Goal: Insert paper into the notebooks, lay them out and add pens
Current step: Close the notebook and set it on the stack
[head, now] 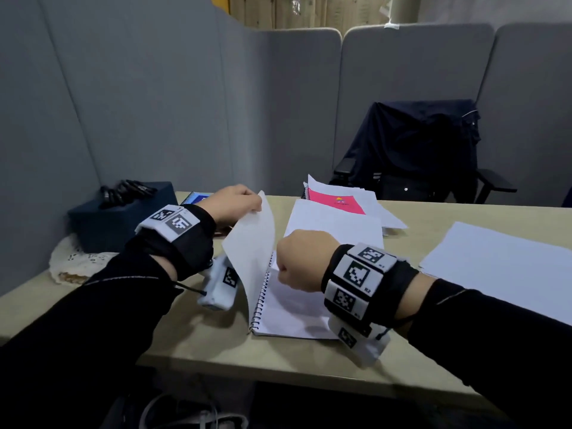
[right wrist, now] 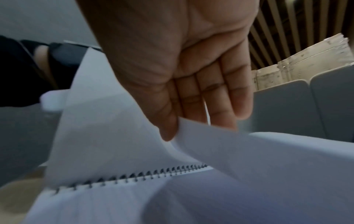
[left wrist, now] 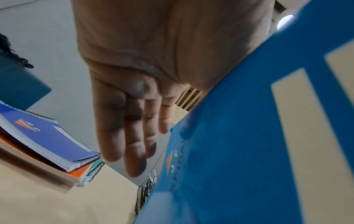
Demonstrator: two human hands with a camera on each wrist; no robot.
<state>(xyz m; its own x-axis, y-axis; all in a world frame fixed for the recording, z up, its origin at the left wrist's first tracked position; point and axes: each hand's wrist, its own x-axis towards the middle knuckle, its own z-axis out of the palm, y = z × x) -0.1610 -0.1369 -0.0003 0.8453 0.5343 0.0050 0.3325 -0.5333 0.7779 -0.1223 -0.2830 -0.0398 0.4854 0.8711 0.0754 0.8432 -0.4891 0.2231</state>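
Observation:
A spiral notebook (head: 288, 311) lies open on the table in front of me. My left hand (head: 238, 205) holds its raised cover (head: 250, 249) by the top edge. That cover is white inside and blue outside (left wrist: 239, 136); the thumb is hidden behind it and the left hand's fingers (left wrist: 130, 128) are nearly straight. My right hand (head: 297, 258) pinches a loose white sheet (right wrist: 239, 148) between thumb and fingers, over the notebook's right page near the spiral (right wrist: 134, 175). Black pens (head: 127, 190) lie on a dark blue box (head: 123, 215) at the back left.
More notebooks (left wrist: 49, 141) are stacked behind my left hand. A pink notebook (head: 337, 202) lies on loose sheets at the back, and a paper stack (head: 495, 261) at the right. A lace doily (head: 71, 264) is at the left edge, and a chair with a dark jacket (head: 418, 150) stands behind the table (head: 216, 351).

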